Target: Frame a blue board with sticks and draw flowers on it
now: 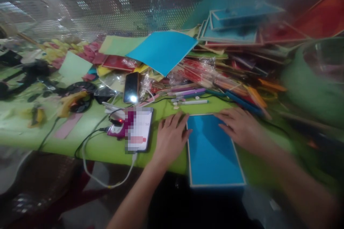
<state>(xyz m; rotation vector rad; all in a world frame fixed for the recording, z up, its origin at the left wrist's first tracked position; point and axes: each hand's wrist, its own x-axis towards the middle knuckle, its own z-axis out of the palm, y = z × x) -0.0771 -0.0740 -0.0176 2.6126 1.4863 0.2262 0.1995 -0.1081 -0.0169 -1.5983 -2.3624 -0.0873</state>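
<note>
Fingers (176,119), slightly spread, touch the blue board (213,154).

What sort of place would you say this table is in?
Probably a small craft workshop or a home craft corner: the blue panel between the hands, the pens beyond it, and the loose blue sheet over piled coloured paper suggest it.
</note>
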